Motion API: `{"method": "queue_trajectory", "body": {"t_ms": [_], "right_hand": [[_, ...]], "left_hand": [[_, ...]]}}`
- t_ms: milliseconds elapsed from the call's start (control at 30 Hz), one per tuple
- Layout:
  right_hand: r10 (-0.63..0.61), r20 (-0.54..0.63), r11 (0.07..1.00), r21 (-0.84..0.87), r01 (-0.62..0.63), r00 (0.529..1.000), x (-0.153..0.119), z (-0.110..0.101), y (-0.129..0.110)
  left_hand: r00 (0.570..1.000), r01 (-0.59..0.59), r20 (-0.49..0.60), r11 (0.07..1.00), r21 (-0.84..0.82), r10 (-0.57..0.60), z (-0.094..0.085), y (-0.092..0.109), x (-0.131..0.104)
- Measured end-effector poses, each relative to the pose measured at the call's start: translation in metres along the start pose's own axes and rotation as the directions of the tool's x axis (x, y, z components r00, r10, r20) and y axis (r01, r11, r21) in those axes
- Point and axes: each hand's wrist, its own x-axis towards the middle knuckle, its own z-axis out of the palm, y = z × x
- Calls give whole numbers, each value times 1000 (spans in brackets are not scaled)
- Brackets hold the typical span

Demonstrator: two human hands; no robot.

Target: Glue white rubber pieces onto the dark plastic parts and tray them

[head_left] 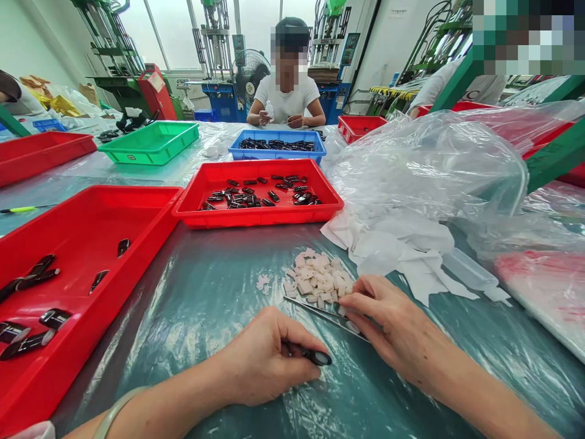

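Between the thumb and fingers of my left hand [278, 356] is a small glossy black piece [317, 357], its pale oval end facing right. My right hand [388, 314] is closed in a pinch at the near edge of a pile of whitish, flat little pieces [317, 277]. One small whitish piece shows at its fingertips. Metal tweezers [315, 310] run beneath these fingers, tips pointing left along the pile; whether the hand also touches them I cannot tell. A few pinkish bits [263, 283] lie left of the pile.
Glossy black pieces lie in a red tray [256, 217] ahead and a larger red tray [137, 286] at left. Beyond are a blue tray [276, 155] and a green tray [150, 155]. Plastic sheeting [425, 164] and white cloths [397, 238] lie right. A person [287, 97] sits opposite.
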Motion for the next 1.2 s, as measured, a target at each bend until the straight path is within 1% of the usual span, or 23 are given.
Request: {"method": "queue_trajectory", "body": {"t_ms": [167, 267, 400, 500, 700, 833, 967, 1200], "right_hand": [[-31, 21, 999, -13, 31, 999, 1, 0, 2], [-36, 16, 999, -16, 36, 999, 2, 1, 2], [-42, 0, 999, -34, 42, 999, 0, 2, 2], [-50, -23, 997, -55, 48, 999, 0, 3, 1], [-107, -68, 990, -101, 100, 992, 3, 4, 2], [-136, -87, 984, -131, 124, 987, 2, 3, 3], [-137, -95, 982, -147, 122, 986, 0, 5, 2], [-136, -80, 984, -129, 125, 987, 1, 7, -3]], "left_hand": [[1000, -14, -21, 999, 36, 15, 0, -3, 0], [1000, -21, -8, 998, 61, 21, 0, -4, 0], [999, -42, 21, 995, 95, 40, -1, -3, 1], [999, -50, 24, 994, 95, 48, -2, -3, 2], [997, -68, 46, 993, 95, 64, -3, -7, 3], [996, -82, 36, 989, 123, 78, -3, -8, 3], [997, -83, 17, 984, 155, 82, -3, -8, 3], [997, -71, -6, 986, 148, 73, -3, -9, 4]]}}
